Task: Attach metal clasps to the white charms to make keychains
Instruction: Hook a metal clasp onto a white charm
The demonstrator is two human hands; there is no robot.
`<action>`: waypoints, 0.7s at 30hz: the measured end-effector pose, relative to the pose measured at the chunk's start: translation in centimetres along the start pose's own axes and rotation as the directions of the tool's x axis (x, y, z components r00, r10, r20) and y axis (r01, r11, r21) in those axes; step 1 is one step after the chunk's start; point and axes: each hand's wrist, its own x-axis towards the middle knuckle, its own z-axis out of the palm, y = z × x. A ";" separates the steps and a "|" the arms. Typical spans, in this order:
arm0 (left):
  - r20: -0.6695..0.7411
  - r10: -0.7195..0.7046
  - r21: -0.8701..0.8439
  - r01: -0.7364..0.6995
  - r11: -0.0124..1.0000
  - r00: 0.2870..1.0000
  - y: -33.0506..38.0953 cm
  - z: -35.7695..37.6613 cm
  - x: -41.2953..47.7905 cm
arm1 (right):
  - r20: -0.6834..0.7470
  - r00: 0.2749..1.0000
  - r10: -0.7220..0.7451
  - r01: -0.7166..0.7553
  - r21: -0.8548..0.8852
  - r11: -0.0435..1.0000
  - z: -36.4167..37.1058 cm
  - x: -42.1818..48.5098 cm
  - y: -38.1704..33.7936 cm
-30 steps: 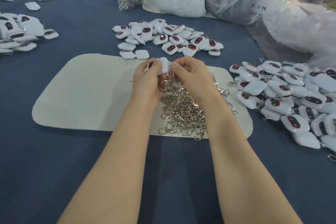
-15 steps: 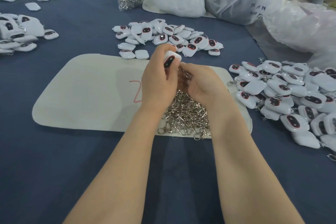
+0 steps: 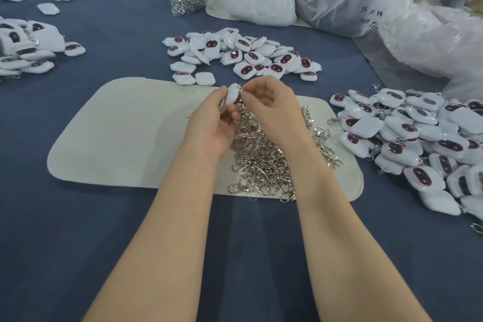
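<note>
Above the mat [image 3: 130, 125] | gripping charm [image 3: 232, 94] with left hand [image 3: 209, 123] | pinching clasp [image 3: 241, 89] with right hand [image 3: 271, 107], apparently at its top | light, hard, slick; best held by edges

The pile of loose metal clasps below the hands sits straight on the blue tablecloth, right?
No. The head view shows the pile of loose metal clasps sitting on a cream mat, which lies on the blue tablecloth.
</note>
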 end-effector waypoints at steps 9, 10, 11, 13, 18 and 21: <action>0.080 -0.091 -0.064 0.096 0.993 0.993 0.2 -0.1 -0.2 | -0.012 0.996 -0.089 0.088 -0.017 0.996 0.2 -0.2 -0.2; 0.083 -0.097 -0.065 0.102 0.993 0.992 0.2 -0.1 -0.2 | -0.017 0.995 -0.097 0.097 -0.013 0.995 0.2 -0.2 -0.3; 0.084 -0.105 -0.063 0.110 0.992 0.991 0.2 -0.1 -0.2 | -0.018 0.994 -0.105 0.104 -0.012 0.994 0.3 -0.3 -0.4; 0.086 -0.125 -0.063 0.131 0.989 0.988 0.2 -0.1 -0.2 | -0.014 0.993 -0.118 0.118 -0.025 0.993 0.3 -0.3 -0.5; 0.095 -0.159 -0.073 0.166 0.983 0.983 0.1 -0.3 0.0 | -0.014 0.989 -0.149 0.147 -0.098 0.984 0.7 -0.3 -0.5; 0.082 -0.153 -0.050 0.157 0.986 0.985 0.0 -0.3 0.0 | -0.013 0.986 -0.167 0.164 -0.125 0.978 0.9 -0.4 -0.6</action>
